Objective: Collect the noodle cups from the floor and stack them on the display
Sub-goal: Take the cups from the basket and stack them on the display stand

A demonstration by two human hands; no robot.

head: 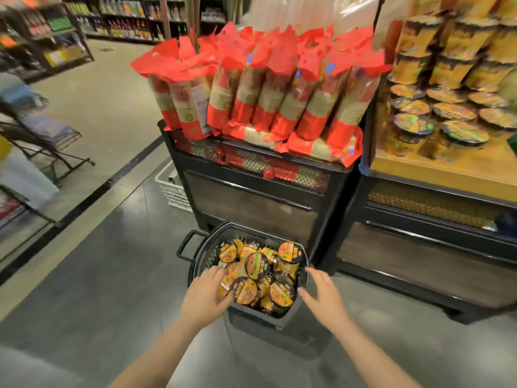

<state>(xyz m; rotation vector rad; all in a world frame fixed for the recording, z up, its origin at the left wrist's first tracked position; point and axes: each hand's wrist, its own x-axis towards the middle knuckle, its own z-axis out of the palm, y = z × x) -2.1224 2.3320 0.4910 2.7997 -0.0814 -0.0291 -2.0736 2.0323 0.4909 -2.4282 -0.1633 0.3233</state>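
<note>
Black basket [293,317] on the floor held the noodle cups [258,275] | my left hand [205,294] rested fingers spread on cups at 9 o'clock, right hand [321,296] open at the 3 o'clock rim, gripping nothing | step: picking up | next, I judged: clasp one cup, carry to the display [414,166] at 1 o'clock.

bright even store light, soft motion blur throughout, wide-angle bending at edges

Cups [258,275] lie piled in a basket [253,315] on the floor before a stand [251,197]; sleeves [260,91] stand on that stand; to its right, the display [436,163] bears stacked cups; both hands flank the basket.
</note>
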